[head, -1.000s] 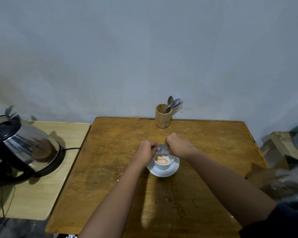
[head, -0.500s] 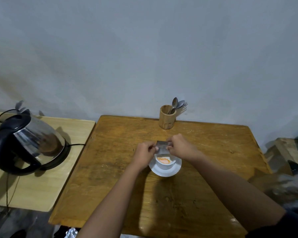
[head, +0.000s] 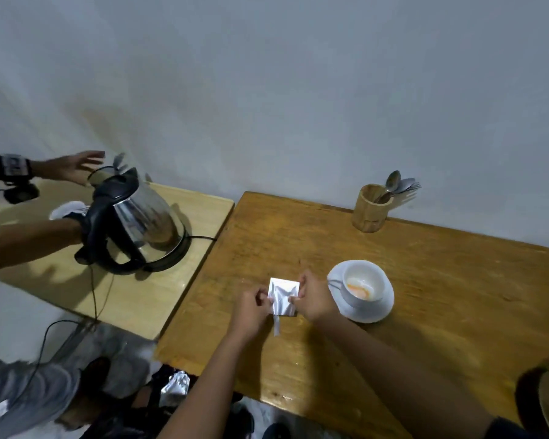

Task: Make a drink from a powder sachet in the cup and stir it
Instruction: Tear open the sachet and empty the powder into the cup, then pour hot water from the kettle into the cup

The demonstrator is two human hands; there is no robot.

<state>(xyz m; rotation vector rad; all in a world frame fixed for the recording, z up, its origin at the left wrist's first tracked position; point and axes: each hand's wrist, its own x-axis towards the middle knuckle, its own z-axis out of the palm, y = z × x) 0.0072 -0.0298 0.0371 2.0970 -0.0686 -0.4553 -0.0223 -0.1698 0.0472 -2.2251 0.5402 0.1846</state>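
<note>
step: we judge powder already poured; orange powder sits in white ceramic cup (head: 365,285) on saucer
hands: our left hand (head: 251,307) and right hand (head: 314,296) both pinch the empty-looking silver foil sachet (head: 282,297)
next: drop sachet, add water from steel kettle (head: 140,217), stir

My two forearms are bare from wrist to past the elbow. My left hand (head: 249,307) and right hand (head: 314,299) wear no gloves, rings or watch that I can make out. A dark sleeve edge (head: 504,427) shows on my right upper arm. My left arm shows no sleeve.
</note>
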